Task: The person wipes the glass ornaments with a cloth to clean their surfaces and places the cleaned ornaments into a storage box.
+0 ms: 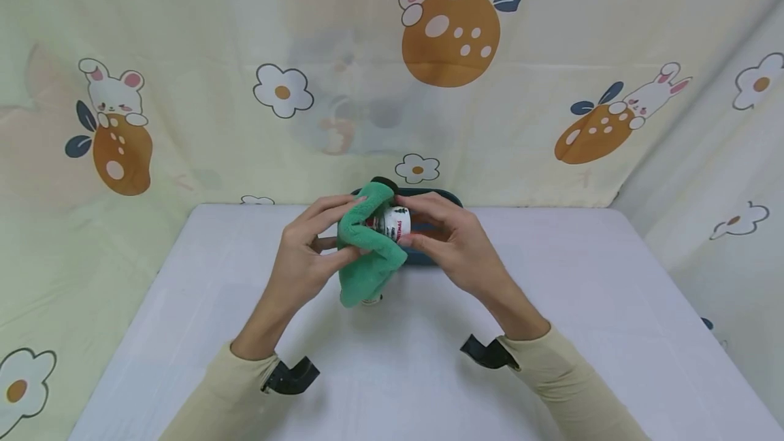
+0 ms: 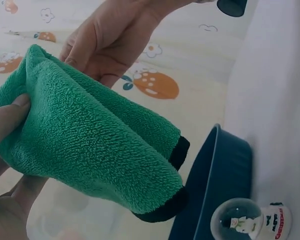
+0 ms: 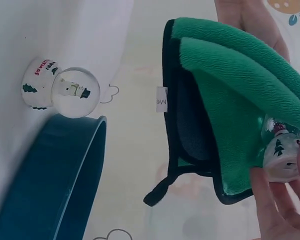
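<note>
My left hand grips a green terry cloth with dark edging, folded over the glass end of a small snow globe. My right hand pinches that globe's white base, printed with red letters and a small tree. In the right wrist view the base shows between the fingers, with the cloth draped over the glass. The cloth hides the globe in the left wrist view. A second snow globe, with a snowman inside, stands upright on the table below the cloth.
A dark blue plastic bin stands on the white table behind the hands, close to the second globe. A patterned curtain hangs behind the table's far edge and along its sides.
</note>
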### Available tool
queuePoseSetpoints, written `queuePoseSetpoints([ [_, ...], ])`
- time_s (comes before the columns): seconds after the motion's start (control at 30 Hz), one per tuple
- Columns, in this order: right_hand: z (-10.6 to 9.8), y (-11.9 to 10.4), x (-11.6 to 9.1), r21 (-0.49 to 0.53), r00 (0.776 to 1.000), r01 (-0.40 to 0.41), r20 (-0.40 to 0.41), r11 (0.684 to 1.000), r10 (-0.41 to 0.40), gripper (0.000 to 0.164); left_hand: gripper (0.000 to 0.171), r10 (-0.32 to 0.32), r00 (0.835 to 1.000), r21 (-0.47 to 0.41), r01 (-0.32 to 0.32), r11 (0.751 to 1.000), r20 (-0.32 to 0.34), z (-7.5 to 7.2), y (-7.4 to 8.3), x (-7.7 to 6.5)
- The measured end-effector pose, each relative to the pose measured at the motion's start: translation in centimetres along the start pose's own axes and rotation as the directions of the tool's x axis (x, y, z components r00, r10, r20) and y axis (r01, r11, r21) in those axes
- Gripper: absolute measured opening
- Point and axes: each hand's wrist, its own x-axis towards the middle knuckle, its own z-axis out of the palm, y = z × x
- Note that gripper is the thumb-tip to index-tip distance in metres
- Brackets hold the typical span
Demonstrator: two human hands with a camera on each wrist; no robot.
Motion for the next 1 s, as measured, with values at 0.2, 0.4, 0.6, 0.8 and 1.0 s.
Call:
queuePoseSetpoints([
  [0.2,0.2,0.2,0.2,0.006,0.99,0.138,-0.02,0.99,-0.138,0.058,0.055,-0.035,0.999,-0.061,0.035,0.998,-0.001,0.1,0.0,0.0],
  [0.4,0.1,0.3,0.2,-0.015,0.982,0.19,-0.008,0.982,-0.19,0.056,0.055,-0.048,0.999,-0.105,0.048,0.993,0.003,0.1,-0.1,0.1],
  [0.6,-0.2,0.4,0.5,-0.081,0.962,0.274,0.013,0.958,-0.273,0.055,0.057,-0.076,0.997,-0.094,0.077,0.993,0.016,0.0,0.0,0.1],
  [0.8,-0.6,0.7,1.0,-0.257,0.873,0.484,0.079,0.837,-0.481,0.051,0.056,-0.134,0.991,-0.087,0.136,0.987,0.024,-0.2,0.0,-0.1],
  [1.0,-1.1,1.2,1.4,-0.286,0.787,0.613,0.14,0.737,-0.6,0.034,0.054,-0.157,0.986,-0.126,0.163,0.979,0.054,-0.4,0.0,-0.2],
])
